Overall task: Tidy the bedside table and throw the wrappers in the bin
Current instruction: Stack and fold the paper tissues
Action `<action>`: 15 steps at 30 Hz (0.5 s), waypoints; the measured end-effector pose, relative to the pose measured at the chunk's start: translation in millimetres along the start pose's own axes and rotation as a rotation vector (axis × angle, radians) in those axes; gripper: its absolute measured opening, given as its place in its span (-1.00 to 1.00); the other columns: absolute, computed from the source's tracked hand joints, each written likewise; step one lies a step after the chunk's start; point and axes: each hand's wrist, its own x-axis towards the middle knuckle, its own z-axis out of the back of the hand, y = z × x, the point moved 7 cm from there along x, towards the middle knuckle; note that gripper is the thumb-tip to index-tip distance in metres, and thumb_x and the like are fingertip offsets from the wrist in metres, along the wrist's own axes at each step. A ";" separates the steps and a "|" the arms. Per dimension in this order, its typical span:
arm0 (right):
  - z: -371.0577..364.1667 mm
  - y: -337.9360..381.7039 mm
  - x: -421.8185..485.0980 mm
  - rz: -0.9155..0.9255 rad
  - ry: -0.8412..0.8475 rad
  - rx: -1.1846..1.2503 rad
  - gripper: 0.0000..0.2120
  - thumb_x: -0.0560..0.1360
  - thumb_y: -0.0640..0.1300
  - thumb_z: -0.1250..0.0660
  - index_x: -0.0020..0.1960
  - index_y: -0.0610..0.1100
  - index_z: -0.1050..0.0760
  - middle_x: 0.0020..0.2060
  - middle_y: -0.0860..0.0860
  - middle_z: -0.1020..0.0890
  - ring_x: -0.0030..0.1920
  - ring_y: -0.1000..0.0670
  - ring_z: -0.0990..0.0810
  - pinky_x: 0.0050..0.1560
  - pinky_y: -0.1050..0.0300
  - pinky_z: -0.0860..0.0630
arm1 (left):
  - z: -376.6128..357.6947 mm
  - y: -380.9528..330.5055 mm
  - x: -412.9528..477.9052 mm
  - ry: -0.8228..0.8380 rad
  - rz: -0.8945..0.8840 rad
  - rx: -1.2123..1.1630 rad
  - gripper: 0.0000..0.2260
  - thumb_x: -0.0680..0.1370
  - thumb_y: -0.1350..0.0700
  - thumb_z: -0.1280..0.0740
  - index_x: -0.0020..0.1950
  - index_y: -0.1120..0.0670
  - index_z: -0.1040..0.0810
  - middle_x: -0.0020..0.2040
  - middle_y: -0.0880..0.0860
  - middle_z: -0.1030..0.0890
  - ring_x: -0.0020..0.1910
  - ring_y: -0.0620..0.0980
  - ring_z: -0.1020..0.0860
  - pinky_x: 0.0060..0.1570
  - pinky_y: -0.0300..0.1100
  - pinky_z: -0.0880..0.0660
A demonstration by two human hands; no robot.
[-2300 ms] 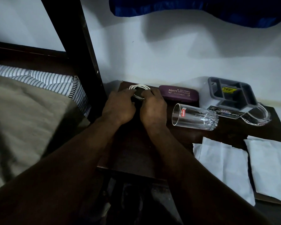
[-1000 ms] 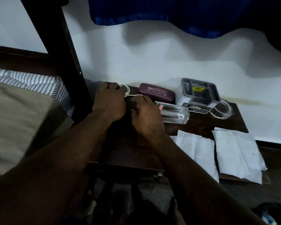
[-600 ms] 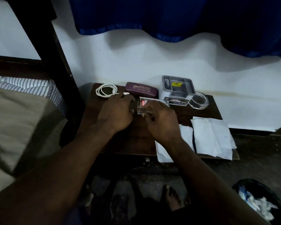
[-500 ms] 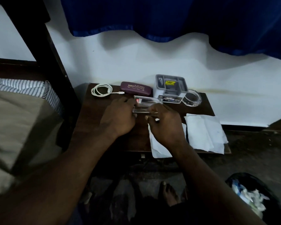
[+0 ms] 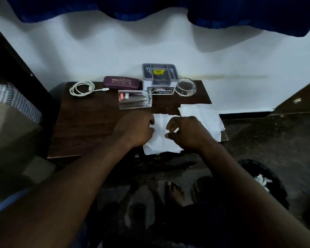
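Taking the wall side as 12 o'clock, the dark wooden bedside surface (image 5: 89, 122) carries two flat white wrappers on its right half. The near wrapper (image 5: 161, 142) lies at about 5 o'clock and reaches the front edge. The far wrapper (image 5: 204, 119) lies at 3 o'clock along the right edge, and its left corner meets the near one's top edge.

Both hands sit over the near wrapper. The left grip (image 5: 136, 129) covers the wrapper's left margin, knuckles up and fingers curled under. The right grip (image 5: 184, 133) is on the wrapper's right part, fingers curled towards the thumb, with a sliver of white showing between them. For either grip I cannot tell whether it is pinching the paper or only resting curled on it.

A coiled white charging cable (image 5: 81, 88) lies in the 10 o'clock corner. Just to its right, a purple spectacle case (image 5: 121, 82) lies against the wall at 11 o'clock. A clear glass tumbler (image 5: 135, 99) lies on its side just in front of the case, apart from both grips. At 12 o'clock stands a grey compartment box (image 5: 159, 74) with a yellow sticker. A round clear glass dish (image 5: 185, 86) sits just beside it at 1 o'clock.

On the floor, a black bin (image 5: 268, 176) holding white scraps stands well apart at 4 o'clock, partly hidden by the right forearm. A bare foot (image 5: 175, 194) rests on the floor at 6 o'clock.
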 end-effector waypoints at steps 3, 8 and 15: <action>2.7 -13.9 9.8 -0.028 -0.010 -0.023 -0.83 0.46 -0.01 -0.57 -0.01 0.03 -0.63 -0.01 0.04 -0.74 -0.05 -0.03 -0.70 0.06 0.06 -0.62 | -3.7 -3.4 15.9 0.030 -0.011 0.056 -0.75 0.52 -0.03 -0.45 0.20 -0.08 -0.63 0.17 -0.01 -0.66 0.12 0.05 -0.61 0.07 -0.04 -0.58; -5.0 -12.1 26.6 -0.001 -0.022 -0.039 -0.79 0.44 0.05 -0.57 -0.10 0.14 -0.53 -0.03 0.03 -0.71 0.01 -0.06 -0.68 0.07 -0.03 -0.63 | -13.5 -10.4 32.8 0.058 -0.060 0.130 -0.74 0.52 0.01 -0.45 0.21 -0.05 -0.63 0.17 0.02 -0.64 0.13 0.08 -0.60 0.08 0.03 -0.59; -1.6 -25.1 44.0 -0.022 -0.048 -0.056 -0.81 0.43 0.07 -0.57 -0.06 0.09 -0.60 -0.03 0.07 -0.71 0.01 -0.03 -0.68 0.08 0.00 -0.61 | -20.5 -12.6 48.4 0.061 -0.043 0.208 -0.74 0.54 0.00 -0.42 0.23 -0.06 -0.63 0.11 0.06 -0.67 0.08 0.12 -0.63 0.00 -0.02 -0.59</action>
